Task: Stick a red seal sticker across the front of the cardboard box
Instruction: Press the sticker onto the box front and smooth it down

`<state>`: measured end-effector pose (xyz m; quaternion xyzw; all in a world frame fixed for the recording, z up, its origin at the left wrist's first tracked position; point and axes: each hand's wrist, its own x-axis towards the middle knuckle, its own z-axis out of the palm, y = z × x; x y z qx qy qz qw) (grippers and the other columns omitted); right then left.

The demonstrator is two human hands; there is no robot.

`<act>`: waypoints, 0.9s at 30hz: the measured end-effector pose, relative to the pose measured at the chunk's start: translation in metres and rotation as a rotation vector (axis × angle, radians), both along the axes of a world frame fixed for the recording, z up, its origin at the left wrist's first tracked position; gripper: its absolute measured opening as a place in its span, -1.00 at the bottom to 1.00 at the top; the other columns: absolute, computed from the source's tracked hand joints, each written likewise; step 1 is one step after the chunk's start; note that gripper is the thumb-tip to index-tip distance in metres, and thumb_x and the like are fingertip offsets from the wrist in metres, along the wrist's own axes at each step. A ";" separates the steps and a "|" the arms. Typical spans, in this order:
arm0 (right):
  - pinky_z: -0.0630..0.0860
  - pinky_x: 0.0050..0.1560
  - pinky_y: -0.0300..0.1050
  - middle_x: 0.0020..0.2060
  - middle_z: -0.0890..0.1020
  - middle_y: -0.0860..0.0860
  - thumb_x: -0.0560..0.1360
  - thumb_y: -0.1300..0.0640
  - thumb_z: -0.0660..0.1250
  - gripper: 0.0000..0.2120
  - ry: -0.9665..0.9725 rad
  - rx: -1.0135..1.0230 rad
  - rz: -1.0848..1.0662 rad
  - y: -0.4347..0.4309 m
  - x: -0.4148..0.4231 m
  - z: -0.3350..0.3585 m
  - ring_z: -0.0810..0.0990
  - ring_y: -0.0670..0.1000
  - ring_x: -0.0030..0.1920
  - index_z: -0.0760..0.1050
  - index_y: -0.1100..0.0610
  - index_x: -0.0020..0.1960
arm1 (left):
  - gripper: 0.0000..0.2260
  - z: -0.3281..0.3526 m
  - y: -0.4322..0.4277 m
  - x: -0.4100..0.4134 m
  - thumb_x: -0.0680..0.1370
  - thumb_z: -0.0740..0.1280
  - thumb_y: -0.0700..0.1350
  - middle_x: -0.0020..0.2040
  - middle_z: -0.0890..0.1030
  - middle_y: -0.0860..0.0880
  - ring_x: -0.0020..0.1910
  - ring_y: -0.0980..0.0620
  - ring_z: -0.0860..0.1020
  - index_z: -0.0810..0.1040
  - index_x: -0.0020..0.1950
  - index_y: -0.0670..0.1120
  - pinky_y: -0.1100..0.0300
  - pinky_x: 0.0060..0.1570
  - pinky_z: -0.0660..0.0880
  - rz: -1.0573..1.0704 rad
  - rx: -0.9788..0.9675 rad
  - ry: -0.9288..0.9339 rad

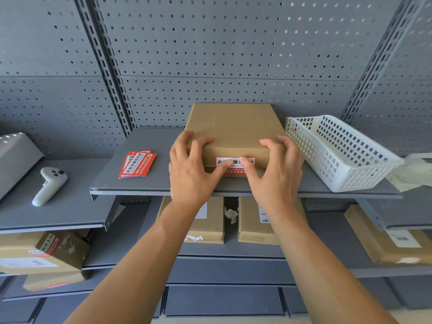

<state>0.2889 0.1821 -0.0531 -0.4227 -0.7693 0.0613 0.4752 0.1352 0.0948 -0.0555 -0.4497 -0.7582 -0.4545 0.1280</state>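
Item: cardboard box (233,129), flat, brown, lying on the grey metal shelf (140,183) with its front face turned to you and close to the shelf's front lip, presumably so the face could be reached without lifting the box

Item: red seal sticker (235,165), white band with printed characters, laid across the middle of the box's front face and straddling what looked like the lid seam; partly hidden behind your thumbs

Left hand (190,169): fingers hooked over the top front edge at the box's left corner, thumb stretched inward onto the sticker's left part. Grip open, pressing and bracing, not closed around anything

Right hand (277,170): mirrored at the right corner, fingers on the top edge, thumb on the sticker's right part. Grip likewise open, flat pressure only

Judgement: your fingers on top served as a counter-hold so the thumbs could push the sticker flat without sliding the box back toward the pegboard (233,54); the step in hand was smoothing, with the task near done. Whether the sticker's ends were fully down could not be told

Item: spare red seal stickers (138,163), a small fanned stack on the shelf left of the box, within reach

Item: white plastic basket (339,153), just beside the box on its right, tilted

Item: white handheld controller (49,183), on the lower shelf far left, well apart

Item: further cardboard boxes (205,220) on the shelves beneath
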 end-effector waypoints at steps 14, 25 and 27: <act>0.42 0.37 0.15 0.42 0.42 0.09 0.45 -0.20 0.50 -0.48 -0.034 -0.007 0.110 0.009 0.013 -0.003 0.40 0.21 0.42 0.52 -0.02 0.33 | -0.46 0.000 0.000 -0.006 0.42 0.47 0.32 0.42 0.39 -0.03 0.35 -0.19 0.40 0.52 0.31 0.12 -0.23 0.07 0.56 -0.012 0.008 -0.016; 0.40 0.42 0.17 0.43 0.38 0.11 0.38 -0.14 0.58 -0.36 -0.082 0.010 0.147 0.014 0.019 -0.005 0.36 0.23 0.43 0.49 -0.01 0.39 | -0.26 0.003 -0.006 -0.011 0.28 0.57 0.34 0.45 0.37 -0.06 0.39 -0.22 0.37 0.48 0.38 0.10 -0.18 -0.05 0.63 -0.026 -0.099 0.085; 0.41 0.41 0.19 0.45 0.36 0.12 0.33 -0.14 0.62 -0.27 -0.141 0.029 0.137 0.014 0.020 -0.005 0.36 0.25 0.43 0.44 0.00 0.42 | -0.23 0.005 -0.006 -0.012 0.26 0.59 0.33 0.45 0.37 -0.07 0.39 -0.23 0.36 0.47 0.38 0.10 -0.18 -0.05 0.63 -0.017 -0.127 0.101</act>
